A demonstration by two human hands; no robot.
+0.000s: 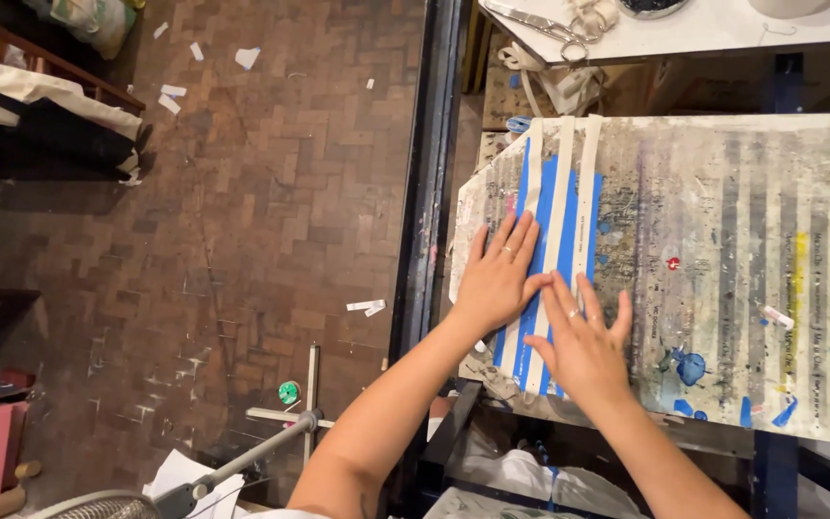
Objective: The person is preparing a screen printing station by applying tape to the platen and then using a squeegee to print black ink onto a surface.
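Right on the blue sheet (569, 207), both hands lie flat with fingers spread, palms down, no pinching grip on anything: the left hand (498, 279) presses the sheet's left side, the right hand (583, 344) sits just beside it, lower, at the sheet's near end. Three cream strips (561, 183) run lengthwise over the blue sheet, and the fingertips rest on or right next to them. Looks to me like the smoothing-down step, rubbing the strips so they stick flat. I'd guess the next move needs even pressure along each strip toward the far end, without shifting them sideways. Under the blue sheet is a paint-stained board (722, 259) on the tabletop, with grey and yellow stripes to the sheet's right. Beyond the sheet, scissors (545, 24) lie on a white surface. Left of the sheet, well apart, is a brick floor (242, 192) with paper scraps.
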